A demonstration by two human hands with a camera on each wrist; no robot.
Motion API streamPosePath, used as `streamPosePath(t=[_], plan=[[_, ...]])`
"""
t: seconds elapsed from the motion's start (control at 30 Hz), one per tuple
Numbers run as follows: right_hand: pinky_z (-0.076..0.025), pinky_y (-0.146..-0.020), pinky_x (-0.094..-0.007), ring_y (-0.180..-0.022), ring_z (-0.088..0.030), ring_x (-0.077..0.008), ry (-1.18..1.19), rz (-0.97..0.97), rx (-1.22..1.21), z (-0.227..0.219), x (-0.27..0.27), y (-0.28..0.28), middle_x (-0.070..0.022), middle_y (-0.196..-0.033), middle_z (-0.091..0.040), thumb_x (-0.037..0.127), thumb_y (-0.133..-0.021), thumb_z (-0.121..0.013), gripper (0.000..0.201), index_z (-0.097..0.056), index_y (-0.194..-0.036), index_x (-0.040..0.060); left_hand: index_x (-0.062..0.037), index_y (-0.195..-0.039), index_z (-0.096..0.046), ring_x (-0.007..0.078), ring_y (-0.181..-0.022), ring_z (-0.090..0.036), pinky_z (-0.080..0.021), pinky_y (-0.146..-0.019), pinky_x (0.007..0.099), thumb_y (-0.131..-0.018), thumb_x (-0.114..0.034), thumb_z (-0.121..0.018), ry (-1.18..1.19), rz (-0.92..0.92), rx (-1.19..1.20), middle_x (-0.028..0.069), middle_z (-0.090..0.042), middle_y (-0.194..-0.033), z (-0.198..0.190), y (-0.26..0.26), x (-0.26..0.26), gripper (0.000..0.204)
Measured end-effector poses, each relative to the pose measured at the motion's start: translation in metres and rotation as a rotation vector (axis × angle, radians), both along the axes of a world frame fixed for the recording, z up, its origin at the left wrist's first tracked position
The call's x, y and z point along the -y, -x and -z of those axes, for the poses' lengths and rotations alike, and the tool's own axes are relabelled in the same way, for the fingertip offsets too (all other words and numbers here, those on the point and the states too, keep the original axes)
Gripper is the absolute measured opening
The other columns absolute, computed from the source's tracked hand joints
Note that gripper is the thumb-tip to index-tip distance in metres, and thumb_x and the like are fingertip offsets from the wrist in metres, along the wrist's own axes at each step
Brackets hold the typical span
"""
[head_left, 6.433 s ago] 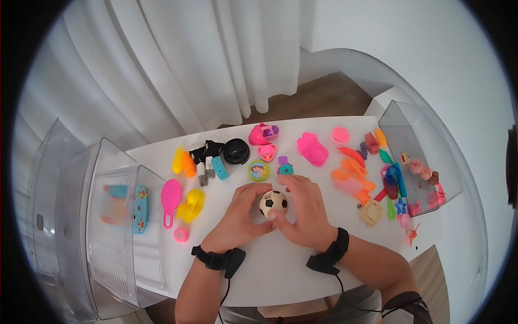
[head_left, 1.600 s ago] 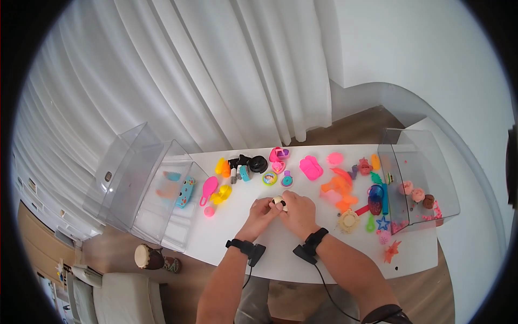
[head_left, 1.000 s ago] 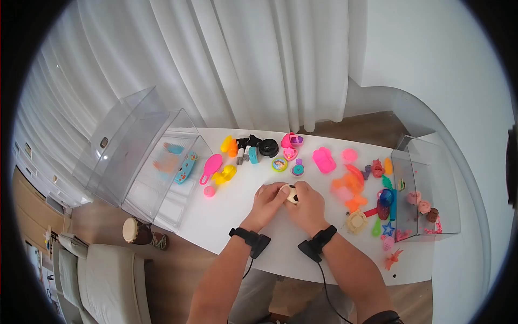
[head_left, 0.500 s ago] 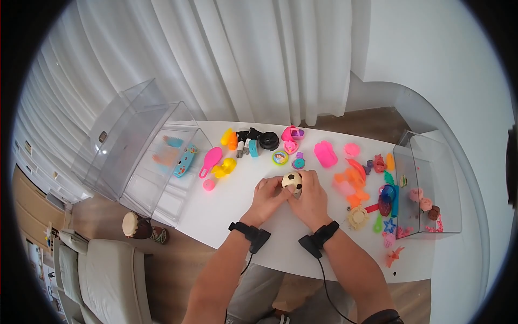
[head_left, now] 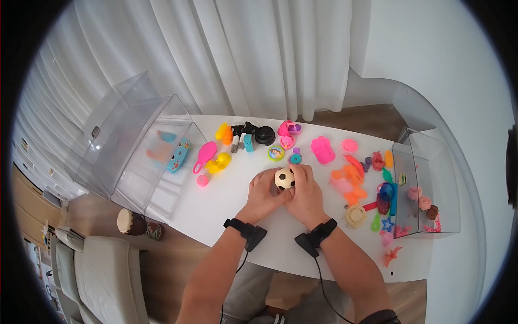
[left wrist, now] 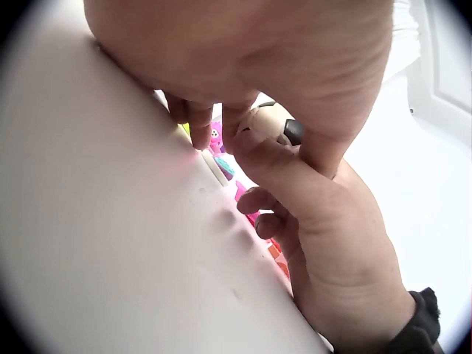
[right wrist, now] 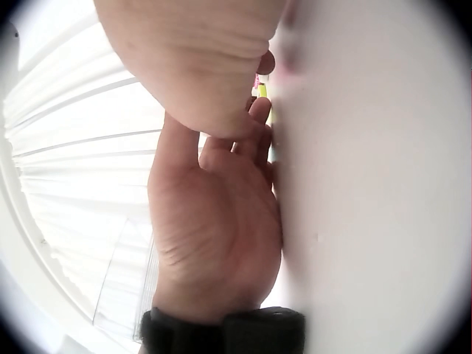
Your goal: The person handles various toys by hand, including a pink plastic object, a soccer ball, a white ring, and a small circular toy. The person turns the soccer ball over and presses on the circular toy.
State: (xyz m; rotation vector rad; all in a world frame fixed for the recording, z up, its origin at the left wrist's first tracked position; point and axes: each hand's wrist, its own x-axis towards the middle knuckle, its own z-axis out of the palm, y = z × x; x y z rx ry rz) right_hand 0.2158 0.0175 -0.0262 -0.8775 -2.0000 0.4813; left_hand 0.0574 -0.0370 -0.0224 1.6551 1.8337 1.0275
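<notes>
A small cream-and-black toy soccer ball (head_left: 284, 177) is held between both hands over the near middle of the white table. My left hand (head_left: 262, 196) grips it from the left, with the thumb at its lower side. From the right, my right hand (head_left: 306, 197) curls its fingers along the ball and meets the left thumb beneath it. Part of the ball (left wrist: 273, 122) shows between the hands in the left wrist view. The right wrist view has the palms in front, hiding the ball.
Beyond the hands lie a green-rimmed round toy (head_left: 275, 153), a black round lid-like piece (head_left: 265, 135) and a pink mould (head_left: 322, 150). A pink paddle (head_left: 205, 155) and yellow duck (head_left: 219, 162) lie left. Clear bins stand left (head_left: 135, 154) and right (head_left: 431, 186).
The ball was mostly covered by the fingers a second ago; now more of it shows, with its black patches turned. Hands stay on it. The head view has shifted, showing more room at left than 6.4 s ago.
</notes>
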Motion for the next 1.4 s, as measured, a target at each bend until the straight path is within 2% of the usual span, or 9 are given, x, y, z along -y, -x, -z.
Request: streamPosePath(t=[0.17, 0.5, 0.63, 0.83, 0.93, 1.0, 1.13, 1.2, 1.4], plan=[[-0.059, -0.081, -0.0475, -0.102, -0.07, -0.0398, 0.001, -0.043, -0.001, -0.004, 0.001, 0.0, -0.017, -0.132, -0.058, 0.006, -0.078, -0.081, 0.077, -0.05, -0.148, 0.0103, -0.0127, -0.147, -0.058, 0.0334, -0.142, -0.048, -0.028, -0.123, 0.0483, -0.085, -0.053, -0.083, -0.038, -0.042, 0.068, 0.0108, -0.064, -0.142, 0.011, 0.0, -0.007, 0.078], [-0.058, -0.082, -0.0468, -0.103, -0.068, -0.04, 0.033, -0.087, 0.055, -0.007, 0.001, 0.001, -0.0174, -0.125, -0.062, 0.016, -0.081, -0.083, 0.073, -0.052, -0.146, 0.0078, -0.0126, -0.136, -0.067, 0.0315, -0.137, -0.051, -0.028, -0.122, 0.0469, -0.086, -0.049, -0.082, 0.031, 0.025, 0.155, 0.0093, -0.066, -0.137, 0.006, 0.005, -0.009, 0.064], [-0.056, -0.087, -0.0469, -0.107, -0.066, -0.04, -0.008, -0.096, 0.09, -0.005, -0.001, 0.002, -0.018, -0.124, -0.063, 0.015, -0.081, -0.083, 0.068, -0.054, -0.141, 0.004, -0.0132, -0.132, -0.069, 0.0304, -0.138, -0.051, -0.028, -0.122, 0.0468, -0.087, -0.046, -0.081, -0.068, 0.017, 0.139, 0.0089, -0.066, -0.137, 0.02, 0.007, -0.01, 0.057], [-0.053, -0.093, -0.0489, -0.112, -0.064, -0.0404, -0.018, -0.036, 0.105, 0.0, -0.005, 0.005, -0.0194, -0.124, -0.064, 0.013, -0.079, -0.083, 0.067, -0.053, -0.138, 0.0013, -0.0132, -0.145, -0.061, 0.032, -0.142, -0.047, -0.027, -0.123, 0.0466, -0.086, -0.046, -0.081, -0.009, 0.062, 0.043, 0.0143, -0.062, -0.142, 0.0, 0.013, -0.004, 0.07], [-0.053, -0.094, -0.0489, -0.111, -0.063, -0.0404, -0.008, -0.015, 0.08, 0.005, -0.009, 0.004, -0.0195, -0.124, -0.064, 0.012, -0.078, -0.083, 0.068, -0.053, -0.138, 0.0014, -0.0066, -0.156, -0.046, 0.032, -0.142, -0.05, -0.037, -0.121, 0.0446, -0.089, -0.035, -0.085, 0.051, 0.249, 0.025, 0.0152, -0.056, -0.149, -0.019, 0.032, -0.01, 0.083], [-0.053, -0.094, -0.0488, -0.111, -0.063, -0.0405, -0.009, -0.009, 0.08, 0.0, -0.01, 0.004, -0.0195, -0.124, -0.064, 0.011, -0.078, -0.084, 0.069, -0.053, -0.139, 0.0016, -0.0055, -0.158, -0.043, 0.0283, -0.146, -0.047, -0.036, -0.123, 0.0434, -0.087, -0.027, -0.088, 0.071, 0.361, 0.29, 0.0127, -0.056, -0.149, -0.028, 0.04, -0.02, 0.086], [-0.053, -0.095, -0.0482, -0.112, -0.063, -0.0403, 0.034, -0.041, 0.065, -0.008, -0.01, 0.005, -0.0195, -0.125, -0.063, 0.012, -0.077, -0.085, 0.072, -0.052, -0.141, 0.0018, -0.0047, -0.16, -0.037, 0.0304, -0.147, -0.043, -0.037, -0.122, 0.0445, -0.085, -0.024, -0.088, 0.114, 0.495, 0.373, 0.0142, -0.053, -0.15, -0.028, 0.052, -0.036, 0.093], [-0.052, -0.096, -0.0482, -0.112, -0.063, -0.04, 0.047, -0.039, 0.062, -0.008, -0.008, 0.006, -0.0196, -0.125, -0.063, 0.013, -0.077, -0.085, 0.074, -0.051, -0.142, 0.0018, -0.0051, -0.156, -0.046, 0.0232, -0.145, -0.048, -0.036, -0.123, 0.0403, -0.089, -0.016, -0.084, 0.073, 0.543, 0.527, 0.0091, -0.055, -0.15, -0.021, 0.056, -0.036, 0.077], [-0.054, -0.093, -0.0469, -0.11, -0.065, -0.0399, 0.06, -0.03, 0.09, -0.012, -0.006, 0.009, -0.0195, -0.123, -0.064, 0.02, -0.085, -0.085, 0.064, -0.055, -0.137, -0.0003, -0.0048, -0.151, -0.052, 0.0235, -0.143, -0.051, -0.036, -0.123, 0.0395, -0.092, -0.005, -0.074, 0.164, 0.56, 0.689, 0.0082, -0.055, -0.151, -0.016, 0.072, -0.043, 0.062]])
